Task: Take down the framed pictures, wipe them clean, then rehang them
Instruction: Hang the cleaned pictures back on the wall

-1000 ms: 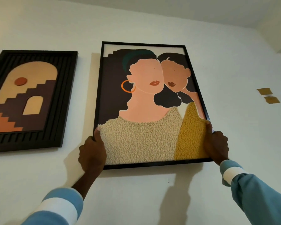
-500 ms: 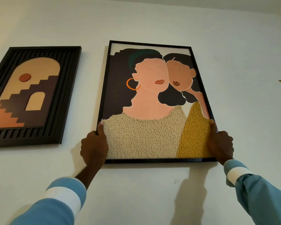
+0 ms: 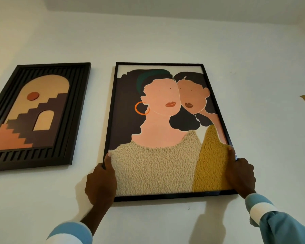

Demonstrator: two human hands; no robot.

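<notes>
You grip the picture (image 3: 165,131) upright against the wall (image 3: 165,41), left hand (image 3: 100,184) and right hand (image 3: 240,176) on its lower side edges, so it rises above both hands equally.

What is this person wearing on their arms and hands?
Long light-blue sleeves on both arms. The left sleeve and right sleeve each carry a broad white band just behind a blue cuff. The left hand and right hand are bare: no gloves, rings or watch visible.
</notes>
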